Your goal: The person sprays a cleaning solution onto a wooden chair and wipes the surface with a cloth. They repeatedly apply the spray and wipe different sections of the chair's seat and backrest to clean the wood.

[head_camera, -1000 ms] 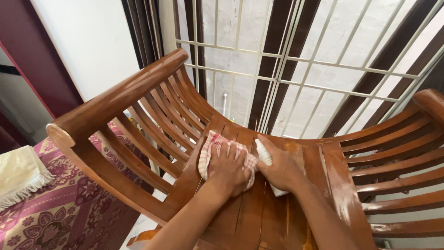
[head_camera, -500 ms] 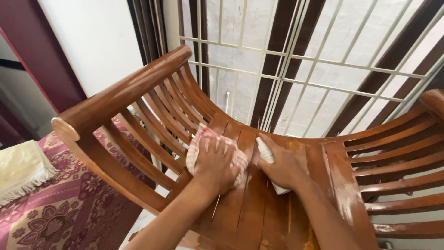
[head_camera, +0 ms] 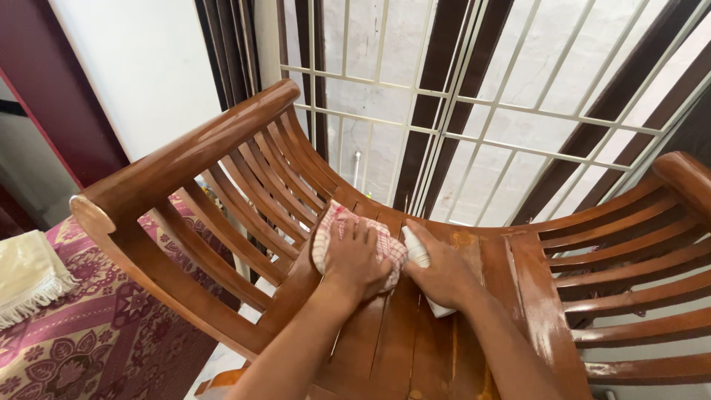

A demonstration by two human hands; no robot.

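A glossy brown wooden chair [head_camera: 185,159] with slatted sides and a slatted seat fills the view. My left hand [head_camera: 355,259] presses flat on a red-and-white checked cloth [head_camera: 333,226] lying on the seat near its back edge. Just to the right, my right hand [head_camera: 444,274] rests on the seat and grips a small white bottle [head_camera: 416,250], whose tip points toward the cloth. The bottle's lower part is hidden under my fingers.
Behind the chair stands a white window grille [head_camera: 474,111] with dark frames. At the lower left lies a maroon patterned fabric [head_camera: 96,333] with a cream fringed cloth [head_camera: 26,278] on it. The chair's right slatted armrest [head_camera: 637,252] curves up at the far right.
My left hand has slid the checked cloth over the seat, first leftward toward the back, then slightly back to the right. My right hand with the bottle stayed in place.
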